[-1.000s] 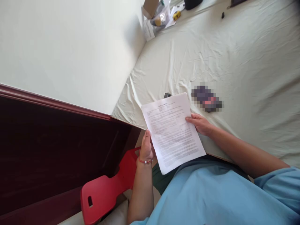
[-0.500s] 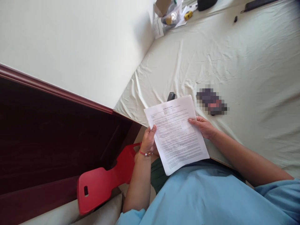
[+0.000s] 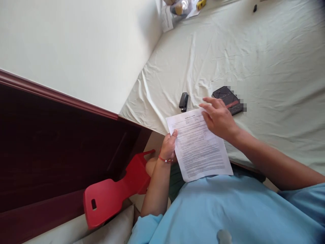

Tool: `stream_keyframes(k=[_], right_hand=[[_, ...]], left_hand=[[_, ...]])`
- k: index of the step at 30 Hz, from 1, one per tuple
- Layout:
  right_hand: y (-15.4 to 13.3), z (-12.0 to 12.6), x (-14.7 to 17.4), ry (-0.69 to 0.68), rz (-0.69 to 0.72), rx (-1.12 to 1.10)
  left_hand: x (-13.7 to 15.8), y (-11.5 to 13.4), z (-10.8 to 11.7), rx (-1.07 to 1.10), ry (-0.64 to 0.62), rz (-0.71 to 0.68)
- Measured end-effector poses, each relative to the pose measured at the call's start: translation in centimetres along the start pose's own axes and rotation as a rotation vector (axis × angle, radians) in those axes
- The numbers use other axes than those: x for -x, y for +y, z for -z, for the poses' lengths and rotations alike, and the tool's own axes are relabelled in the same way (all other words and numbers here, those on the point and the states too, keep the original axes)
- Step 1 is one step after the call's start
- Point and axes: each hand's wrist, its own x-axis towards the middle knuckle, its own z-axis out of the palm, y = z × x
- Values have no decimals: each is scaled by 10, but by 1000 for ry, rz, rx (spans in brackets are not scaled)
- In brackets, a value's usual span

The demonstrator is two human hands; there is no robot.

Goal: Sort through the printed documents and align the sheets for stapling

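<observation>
A printed white paper sheet (image 3: 198,149) lies over my lap and the near edge of the cloth-covered table (image 3: 254,57). My left hand (image 3: 169,147) grips its left edge, thumb on top. My right hand (image 3: 217,117) hovers over the sheet's upper right part, fingers spread, holding nothing; whether it touches the paper is unclear. A small black stapler (image 3: 183,101) lies on the cloth just beyond the sheet's top edge. A dark flat object (image 3: 226,98), partly blurred, lies right behind my right hand.
A red plastic chair (image 3: 111,196) stands at my left by a dark wooden panel (image 3: 50,152). At the table's far end sit a plastic bag with items (image 3: 177,6), a yellow object (image 3: 201,4) and a small black thing (image 3: 254,8). A white wall (image 3: 76,47) borders the table's left.
My right hand let go of the sheet's right edge and rose over its top, fingers spread. The sheet dropped lower toward my lap, uncovering the stapler.
</observation>
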Motion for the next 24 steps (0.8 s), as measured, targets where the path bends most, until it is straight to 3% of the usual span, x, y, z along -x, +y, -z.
stream_keyframes(k=[3, 9, 20, 24], right_hand=[[-30, 6, -19, -151, 160, 79], [-54, -7, -38, -452, 226, 174], [-61, -22, -56, -495, 132, 91], [-57, -23, -65, -610, 102, 29]], left_hand=[[-2, -5, -3, -1, -1, -5], [-2, -12, -3, 5, -7, 3], [-4, -19, -3, -21, -96, 30], [-6, -20, -5, -30, -98, 23]])
